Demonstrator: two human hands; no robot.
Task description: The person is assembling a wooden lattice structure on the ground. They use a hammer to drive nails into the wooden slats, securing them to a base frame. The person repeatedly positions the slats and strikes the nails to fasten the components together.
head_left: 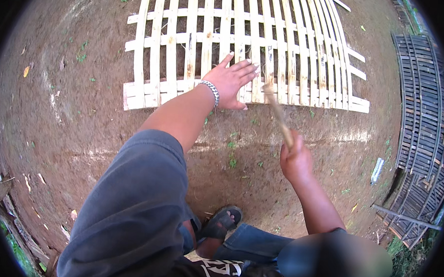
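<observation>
A lattice of pale woven bamboo strips [171, 60] lies on the ground ahead of me, with long strips crossing several others. My left hand [227, 86], a chain bracelet at its wrist, rests with spread fingers on the near edge of the lattice. My right hand [297, 157] grips the lower end of a short wooden stick [278, 114]. The stick slants up and to the left, somewhat blurred, its far tip beside the lattice's near edge. Whether that tip touches the strips I cannot tell.
Dark slatted panels [419, 103] lie along the right side. A small pale wrapper [377, 170] sits on the brown dirt ground [82, 121] near them. Old wooden boards [23, 233] are at the lower left. My sandalled foot [222, 221] stands below the lattice.
</observation>
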